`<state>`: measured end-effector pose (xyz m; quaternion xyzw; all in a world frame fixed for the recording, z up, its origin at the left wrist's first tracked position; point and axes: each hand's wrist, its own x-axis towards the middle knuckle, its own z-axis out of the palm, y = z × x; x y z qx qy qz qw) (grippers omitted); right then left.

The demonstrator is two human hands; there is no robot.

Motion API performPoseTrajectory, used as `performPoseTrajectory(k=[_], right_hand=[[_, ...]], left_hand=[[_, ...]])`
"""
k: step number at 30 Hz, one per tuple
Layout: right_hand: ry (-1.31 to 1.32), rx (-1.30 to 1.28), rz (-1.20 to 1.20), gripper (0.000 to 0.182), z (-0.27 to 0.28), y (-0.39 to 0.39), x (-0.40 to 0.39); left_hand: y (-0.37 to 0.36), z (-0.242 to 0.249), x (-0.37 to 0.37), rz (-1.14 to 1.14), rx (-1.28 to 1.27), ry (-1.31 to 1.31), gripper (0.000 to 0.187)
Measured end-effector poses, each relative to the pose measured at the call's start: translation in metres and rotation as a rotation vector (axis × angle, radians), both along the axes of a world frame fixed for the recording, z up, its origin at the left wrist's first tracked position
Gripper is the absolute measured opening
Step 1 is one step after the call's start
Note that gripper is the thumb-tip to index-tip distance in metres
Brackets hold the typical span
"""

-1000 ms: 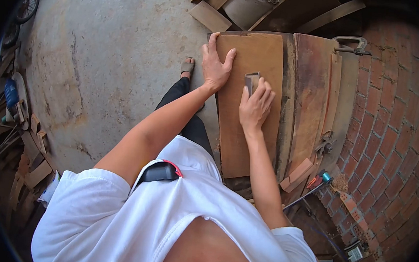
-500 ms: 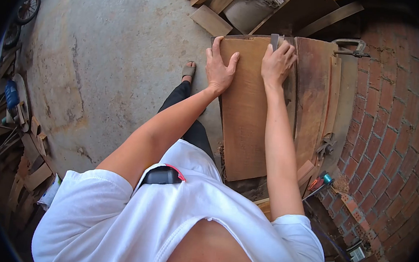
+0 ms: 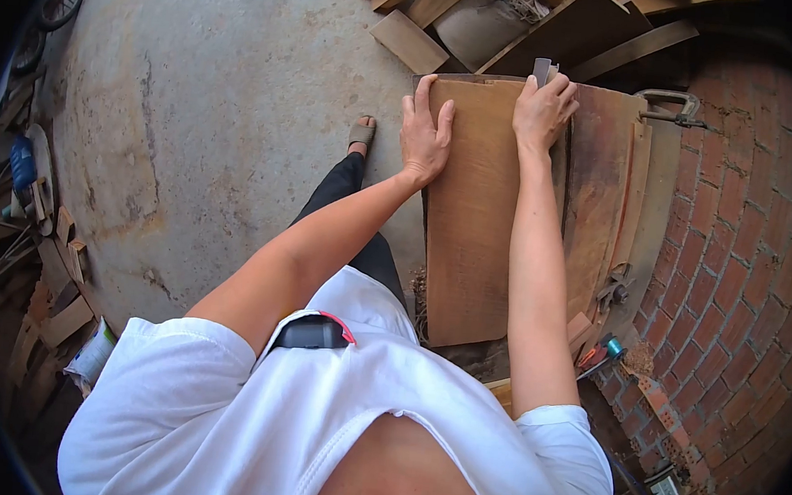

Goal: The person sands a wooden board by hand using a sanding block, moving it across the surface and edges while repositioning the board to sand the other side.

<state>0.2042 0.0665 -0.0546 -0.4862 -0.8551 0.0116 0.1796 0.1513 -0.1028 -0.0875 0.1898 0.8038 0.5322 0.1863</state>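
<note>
A long brown wooden board (image 3: 469, 225) lies lengthwise in front of me on a work surface. My left hand (image 3: 426, 136) rests on the board's upper left edge, fingers and thumb spread apart. At the far right corner of the board, my right hand (image 3: 544, 112) is wrapped round a small block with a grey strip (image 3: 542, 71). Most of the block is hidden by my fingers. Beside the board on the right is a darker, reddish wooden plank (image 3: 596, 184). A metal clamp (image 3: 672, 108) grips the surface's far right corner.
Wood offcuts (image 3: 410, 42) are piled beyond the surface. A brick wall (image 3: 740, 247) runs along the right. On the left are a wheel (image 3: 62, 0), a blue bottle (image 3: 23, 162) and wood scraps (image 3: 66, 322). Concrete floor (image 3: 211, 121) spreads left of the board.
My right hand and the block have moved slightly farther out, so the block now reaches past the board's far edge. The whole view has shifted a little.
</note>
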Motion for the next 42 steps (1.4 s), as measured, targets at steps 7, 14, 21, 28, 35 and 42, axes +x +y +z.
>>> performPoseTrajectory(k=[7,14,21,28,35,42], right_hand=[[-0.070,-0.175,0.252,0.065,0.013,-0.134,0.053],[-0.054,-0.063,0.151,0.056,0.003,-0.037,-0.018],[-0.064,-0.073,0.319,0.057,0.018,-0.121,0.049],[-0.054,-0.112,0.262,0.055,0.008,-0.068,-0.021],[-0.015,-0.102,0.349,0.061,0.011,-0.127,0.048],[0.041,-0.102,0.304,0.049,0.010,-0.087,-0.011]], left_hand=[[0.000,-0.001,-0.004,0.025,0.070,-0.030,0.042],[0.002,-0.006,-0.006,0.021,0.057,0.006,0.042],[0.000,-0.005,-0.003,0.031,0.080,0.012,0.042],[0.003,-0.008,-0.005,0.039,0.092,0.031,0.042],[0.003,-0.008,-0.005,0.030,0.120,0.057,0.043],[0.003,-0.010,-0.006,0.022,0.121,0.042,0.043]])
